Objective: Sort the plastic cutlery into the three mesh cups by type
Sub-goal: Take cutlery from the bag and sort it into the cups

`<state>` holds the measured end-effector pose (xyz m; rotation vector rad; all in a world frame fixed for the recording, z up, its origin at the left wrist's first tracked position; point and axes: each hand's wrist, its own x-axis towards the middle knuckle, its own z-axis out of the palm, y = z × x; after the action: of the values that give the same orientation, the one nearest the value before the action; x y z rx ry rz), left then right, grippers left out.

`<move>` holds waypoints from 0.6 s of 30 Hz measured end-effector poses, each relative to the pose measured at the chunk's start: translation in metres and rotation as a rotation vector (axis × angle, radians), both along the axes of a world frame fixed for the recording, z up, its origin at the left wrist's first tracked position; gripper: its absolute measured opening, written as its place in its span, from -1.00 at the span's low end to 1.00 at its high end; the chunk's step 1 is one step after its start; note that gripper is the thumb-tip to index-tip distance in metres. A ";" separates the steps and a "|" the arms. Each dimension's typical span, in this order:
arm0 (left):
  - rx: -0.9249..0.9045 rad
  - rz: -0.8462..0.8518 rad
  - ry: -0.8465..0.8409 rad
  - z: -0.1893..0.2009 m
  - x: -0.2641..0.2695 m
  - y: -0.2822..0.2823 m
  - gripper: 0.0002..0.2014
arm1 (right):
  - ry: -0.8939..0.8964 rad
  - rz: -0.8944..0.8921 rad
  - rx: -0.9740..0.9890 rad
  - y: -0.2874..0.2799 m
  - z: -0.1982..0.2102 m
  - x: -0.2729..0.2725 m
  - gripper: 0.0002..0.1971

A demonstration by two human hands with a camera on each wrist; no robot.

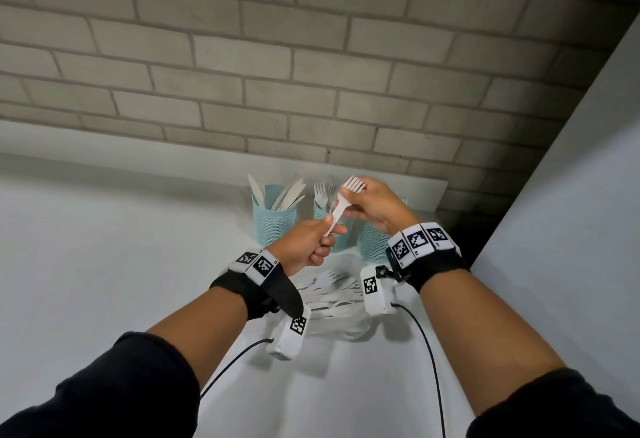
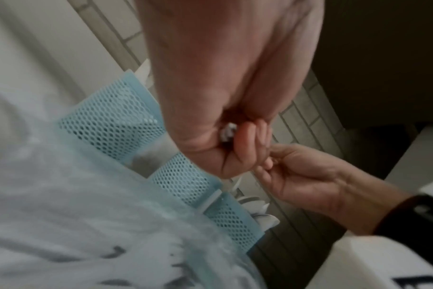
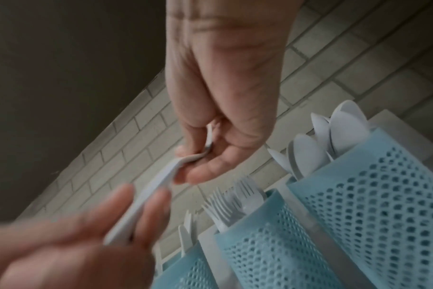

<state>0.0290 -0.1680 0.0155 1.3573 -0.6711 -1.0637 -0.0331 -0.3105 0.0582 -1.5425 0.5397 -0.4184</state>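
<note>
— Forks point(image 1: 341, 207), a small stack by the look of it, sit between your two hands right now, above the middle cup point(image 1: 334, 229). Your right hand point(image 1: 375, 207) pinches them near the tines, fingers point(image 3: 200, 172) curled around the neck; your left hand point(image 1: 304, 243) grips the handle end, fingers point(image 3: 158, 199) closed on it.

— So how far along am I?

— Well into it, I judge. The left cup point(image 1: 273, 226) already holds knives point(image 1: 280, 191), the middle cup holds forks point(image 3: 231, 203), and the right cup point(image 3: 373, 205) holds spoons point(image 3: 329, 136). All three stand in a row at the back of the bench point(image 1: 104, 281), close to the brick wall point(image 1: 311, 56).

— And what is left?

— The forks in your hands are not yet in a cup; they belong in the middle one, just under them. Behind your wrists, a loose pile of white cutlery point(image 1: 332, 295) lies on the bench. I can make out fork tines in it, but your wrist cameras hide much of it, so I cannot tell how many pieces remain or of which kinds.

— Anything to watch?

— The middle cup is already crowded with upright tines, so the handles may catch going in.
</note>
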 end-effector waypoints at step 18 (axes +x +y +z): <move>0.359 -0.131 -0.668 -0.022 0.021 0.032 -0.76 | 0.517 -0.284 -1.228 0.005 -0.046 0.026 -0.67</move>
<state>0.0499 -0.1359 -0.0063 2.0374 -1.1024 -0.8461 -0.0072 -0.3058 0.0118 -2.8093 1.0033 -0.6214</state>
